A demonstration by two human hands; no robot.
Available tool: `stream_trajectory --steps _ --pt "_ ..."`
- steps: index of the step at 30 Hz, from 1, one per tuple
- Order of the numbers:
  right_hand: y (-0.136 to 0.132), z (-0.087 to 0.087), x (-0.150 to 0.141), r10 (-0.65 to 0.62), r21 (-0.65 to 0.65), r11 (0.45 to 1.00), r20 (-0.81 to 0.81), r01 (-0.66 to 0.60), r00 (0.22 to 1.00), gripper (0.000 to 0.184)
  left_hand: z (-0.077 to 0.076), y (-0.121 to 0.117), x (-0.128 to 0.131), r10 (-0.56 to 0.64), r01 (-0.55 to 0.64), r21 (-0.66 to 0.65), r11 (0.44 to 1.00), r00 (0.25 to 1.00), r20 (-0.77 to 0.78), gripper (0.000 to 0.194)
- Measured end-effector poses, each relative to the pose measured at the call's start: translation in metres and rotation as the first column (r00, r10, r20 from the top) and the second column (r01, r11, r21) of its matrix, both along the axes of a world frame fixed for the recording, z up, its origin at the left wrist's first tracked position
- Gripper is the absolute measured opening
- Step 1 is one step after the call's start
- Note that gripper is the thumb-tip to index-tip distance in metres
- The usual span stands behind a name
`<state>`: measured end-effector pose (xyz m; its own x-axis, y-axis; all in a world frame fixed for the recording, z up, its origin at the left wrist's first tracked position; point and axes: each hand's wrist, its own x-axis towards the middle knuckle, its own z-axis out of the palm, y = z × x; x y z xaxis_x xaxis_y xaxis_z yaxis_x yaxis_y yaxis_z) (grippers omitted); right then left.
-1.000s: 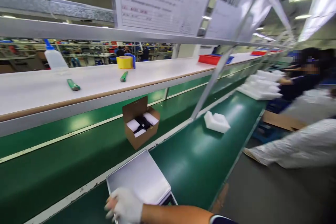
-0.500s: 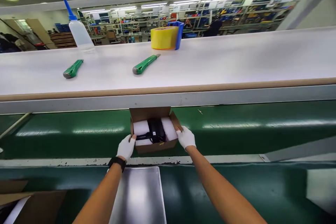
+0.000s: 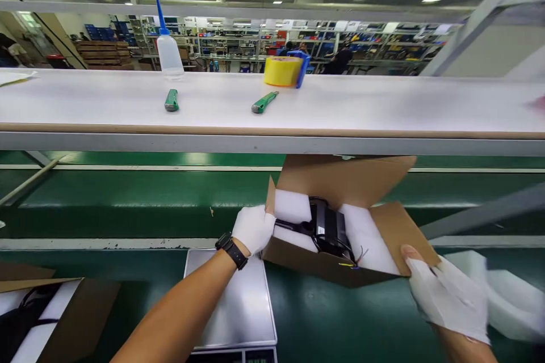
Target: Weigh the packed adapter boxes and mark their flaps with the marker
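factory floor, shelving racks far off behind a long white table carrying a glue bottle, a yellow tape roll, one green box cutter and another. below it runs a green conveyor belt.

from my station: open cardboard box sits tilted over the belt, just beside a steel-topped scale. inside, a black power adapter and its cable lie between white foam blocks. judging by the look, the box is light overall, its walls fairly stiff and its flaps floppy; the adapter is the dense part, the foam soft and easily dented. best hold looks low on the side walls, not on the flaps.

left grip, gloved, is closed on the box's left edge. right grip, gloved and slightly blurred, is closed on the lower right corner, by the flap. a second open box lies at lower left.
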<state>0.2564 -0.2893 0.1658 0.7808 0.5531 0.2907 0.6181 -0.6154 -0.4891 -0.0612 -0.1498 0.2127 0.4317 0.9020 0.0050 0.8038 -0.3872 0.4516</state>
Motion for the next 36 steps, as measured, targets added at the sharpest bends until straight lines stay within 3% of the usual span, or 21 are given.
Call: stream_trajectory --steps 2,5,9,13,17,19,20,21,23,25,27,30,33,36 --pt "-0.031 0.012 -0.016 -0.040 0.002 0.999 -0.047 0.040 0.998 0.038 0.003 -0.023 -0.014 -0.038 0.038 0.007 0.999 0.999 0.028 0.049" --pt "-0.055 0.008 -0.065 0.057 0.072 0.996 -0.148 -0.047 0.987 0.038 -0.004 -0.056 -0.062 0.022 -0.021 -0.026 0.999 1.000 0.013 0.047" --pt "-0.062 -0.017 -0.145 0.266 0.229 0.951 -0.272 -0.207 0.925 0.044 -0.027 -0.100 -0.149 0.209 -0.205 -0.054 0.977 0.974 0.089 0.046" --pt "-0.056 -0.031 -0.207 0.393 0.274 0.913 -0.389 -0.303 0.833 0.051 -0.048 -0.144 -0.216 0.417 -0.404 -0.105 0.909 0.886 0.205 0.049" --pt "-0.046 -0.030 -0.232 0.434 0.268 0.898 -0.411 -0.349 0.802 0.056 -0.056 -0.174 -0.248 0.534 -0.506 -0.171 0.845 0.807 0.251 0.054" --pt "-0.045 -0.031 -0.232 0.467 0.252 0.882 -0.377 -0.397 0.800 0.059 -0.053 -0.185 -0.253 0.521 -0.522 -0.078 0.849 0.804 0.289 0.053" --pt "-0.047 -0.032 -0.230 0.492 0.273 0.868 -0.349 -0.415 0.798 0.060 -0.049 -0.190 -0.254 0.483 -0.522 0.044 0.852 0.816 0.318 0.053" --pt "-0.051 -0.033 -0.228 0.519 0.326 0.845 -0.313 -0.423 0.796 0.059 -0.044 -0.194 -0.252 0.417 -0.497 0.203 0.844 0.844 0.337 0.053" --pt "-0.061 -0.036 -0.222 0.561 0.484 0.771 -0.209 -0.414 0.801 0.052 -0.032 -0.200 -0.243 0.205 -0.322 0.502 0.803 0.939 0.275 0.048" --pt "-0.074 -0.035 -0.217 0.584 0.610 0.659 -0.045 -0.440 0.811 0.035 -0.019 -0.199 -0.225 -0.025 -0.040 0.617 0.786 0.995 0.096 0.041" --pt "-0.085 -0.028 -0.216 0.628 0.615 0.541 0.158 -0.574 0.762 0.026 -0.006 -0.189 -0.202 -0.199 0.222 0.552 0.804 0.975 -0.102 0.040" --pt "-0.092 -0.012 -0.224 0.749 0.417 0.381 0.385 -0.825 0.540 0.035 0.006 -0.164 -0.174 -0.368 0.455 0.320 0.831 0.881 -0.297 0.047" --pt "-0.088 0.001 -0.240 0.829 0.150 0.274 0.464 -0.950 0.312 0.037 0.013 -0.138 -0.165 -0.475 0.501 0.038 0.865 0.841 -0.258 0.045" --pt "-0.078 0.006 -0.255 0.875 0.021 0.234 0.431 -0.972 0.220 0.025 0.015 -0.122 -0.169 -0.498 0.480 -0.142 0.866 0.852 -0.159 0.049"
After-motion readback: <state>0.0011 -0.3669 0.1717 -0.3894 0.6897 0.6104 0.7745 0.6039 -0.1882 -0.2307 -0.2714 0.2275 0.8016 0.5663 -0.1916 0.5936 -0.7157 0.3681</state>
